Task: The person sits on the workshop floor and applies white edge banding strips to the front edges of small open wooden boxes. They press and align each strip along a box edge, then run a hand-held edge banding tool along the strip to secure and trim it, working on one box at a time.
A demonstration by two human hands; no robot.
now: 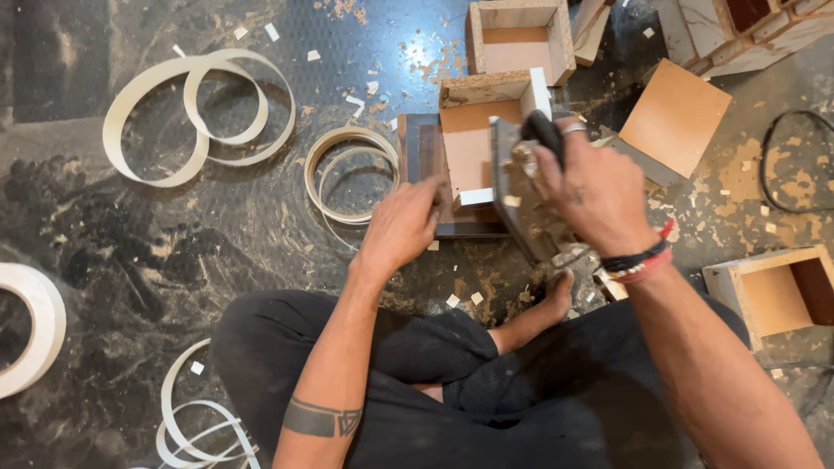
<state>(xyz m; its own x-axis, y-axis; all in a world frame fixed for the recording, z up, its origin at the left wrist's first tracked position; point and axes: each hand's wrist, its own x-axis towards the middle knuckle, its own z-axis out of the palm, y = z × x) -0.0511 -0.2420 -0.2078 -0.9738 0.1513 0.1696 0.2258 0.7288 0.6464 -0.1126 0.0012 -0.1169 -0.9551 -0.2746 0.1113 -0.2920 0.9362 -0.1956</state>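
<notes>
While the small open chipboard box (476, 139) on the floor is steadied by the left hand (401, 227), fingers pressed closed, a grey metal trimming tool (521, 195) is gripped by the right hand (591, 195); a slip could gouge the white edging.

Single head-worn view, looking almost straight down from above the seated person's crossed legs onto the dark floor (130, 226). Close range: forearms enter from the bottom edge and both hands sit near frame centre. No second view, so no shared part.
</notes>
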